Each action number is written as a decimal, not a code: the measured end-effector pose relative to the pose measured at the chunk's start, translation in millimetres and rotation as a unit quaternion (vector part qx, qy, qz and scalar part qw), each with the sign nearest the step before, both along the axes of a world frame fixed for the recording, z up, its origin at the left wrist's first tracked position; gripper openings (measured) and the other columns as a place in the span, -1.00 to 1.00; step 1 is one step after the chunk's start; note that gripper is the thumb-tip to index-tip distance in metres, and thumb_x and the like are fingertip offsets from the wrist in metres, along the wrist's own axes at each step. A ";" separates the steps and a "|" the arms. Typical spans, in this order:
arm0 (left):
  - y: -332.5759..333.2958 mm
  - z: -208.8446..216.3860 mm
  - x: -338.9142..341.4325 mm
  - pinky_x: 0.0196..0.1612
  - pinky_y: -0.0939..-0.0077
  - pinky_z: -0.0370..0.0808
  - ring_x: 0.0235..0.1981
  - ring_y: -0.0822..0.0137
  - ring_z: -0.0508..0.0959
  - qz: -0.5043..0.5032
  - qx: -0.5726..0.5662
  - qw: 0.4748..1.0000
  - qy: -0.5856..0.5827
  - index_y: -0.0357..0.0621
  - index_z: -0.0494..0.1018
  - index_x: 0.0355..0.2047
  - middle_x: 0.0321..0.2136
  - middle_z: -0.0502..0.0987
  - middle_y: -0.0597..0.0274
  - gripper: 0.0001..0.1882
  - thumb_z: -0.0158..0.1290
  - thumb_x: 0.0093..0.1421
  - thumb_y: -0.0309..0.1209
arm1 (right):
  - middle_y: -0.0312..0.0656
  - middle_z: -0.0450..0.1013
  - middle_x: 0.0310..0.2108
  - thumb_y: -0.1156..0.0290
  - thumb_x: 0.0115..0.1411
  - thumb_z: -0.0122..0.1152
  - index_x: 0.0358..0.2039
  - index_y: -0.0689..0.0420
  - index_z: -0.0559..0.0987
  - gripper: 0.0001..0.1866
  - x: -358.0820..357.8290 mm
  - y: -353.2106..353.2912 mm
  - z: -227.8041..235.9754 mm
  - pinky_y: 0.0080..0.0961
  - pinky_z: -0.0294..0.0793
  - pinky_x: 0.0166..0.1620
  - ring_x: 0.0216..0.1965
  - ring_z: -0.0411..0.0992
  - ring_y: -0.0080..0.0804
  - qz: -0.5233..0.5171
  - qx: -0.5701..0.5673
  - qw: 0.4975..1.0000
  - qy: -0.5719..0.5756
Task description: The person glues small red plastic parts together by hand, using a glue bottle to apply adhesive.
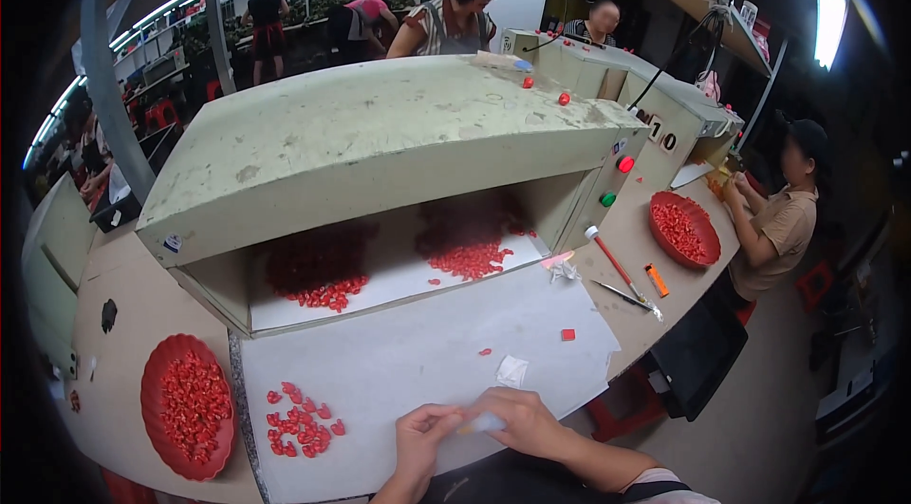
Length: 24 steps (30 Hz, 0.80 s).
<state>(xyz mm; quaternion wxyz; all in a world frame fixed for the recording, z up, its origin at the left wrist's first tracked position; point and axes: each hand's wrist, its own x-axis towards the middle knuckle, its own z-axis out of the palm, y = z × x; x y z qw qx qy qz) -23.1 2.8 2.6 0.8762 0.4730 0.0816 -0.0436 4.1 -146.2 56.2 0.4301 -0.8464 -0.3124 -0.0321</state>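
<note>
Close together over the near edge of a white sheet (399,352), both my hands are at work. My right hand (524,423) is closed around a small translucent, whitish object (486,422), maybe a bottle or tube. Its tip points toward my left hand (424,430). The left fingers are pinched together, and what they hold, if anything, is too small to make out. Left of them lies a loose cluster of small red moulded pieces (302,423). Beyond the right hand are a crumpled white tissue (511,370), one lone red piece (485,352) and a small red square block (568,335).
A pale green box-shaped machine (380,162) with an open front holds two heaps of red pieces (470,260). Red bowls of pieces stand left (152,409) and right (702,257). A red-handled brush (612,252) and orange lighter (657,280) lie right. A co-worker (788,219) works at the far right.
</note>
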 end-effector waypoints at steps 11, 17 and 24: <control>1.4 2.8 28.0 -0.27 0.64 0.36 -0.40 0.47 0.44 -0.030 0.057 0.998 -0.019 -0.30 0.41 -0.41 -0.45 0.47 0.19 -0.86 0.01 -0.05 -0.59 | -0.13 0.35 -0.55 0.69 -0.33 0.10 -0.52 0.21 0.43 -0.75 24.6 -0.5 3.1 -0.50 0.34 -0.44 -0.48 0.35 -0.22 -0.005 -0.007 1.000 -0.012; 7.6 -4.5 32.3 -0.25 0.67 0.33 -0.38 0.49 0.43 -0.016 -0.026 1.000 0.000 -0.26 0.40 -0.36 -0.43 0.46 0.23 -0.83 0.00 -0.02 -0.52 | -0.16 0.35 -0.57 0.69 -0.30 0.12 -0.46 0.24 0.45 -0.73 33.8 11.9 -11.3 -0.61 0.32 -0.47 -0.55 0.36 -0.34 -0.023 0.065 0.997 0.021; 16.4 -12.4 22.0 -0.25 0.62 0.41 -0.38 0.41 0.46 -0.107 -0.394 0.910 0.070 -0.25 0.27 -0.18 -0.31 0.41 0.06 -0.74 -0.13 0.07 -0.49 | -0.22 0.33 -0.60 0.69 -0.21 0.13 -0.38 0.24 0.47 -0.72 13.3 5.9 -13.8 -0.69 0.28 -0.48 -0.56 0.33 -0.53 -0.119 0.126 0.983 0.058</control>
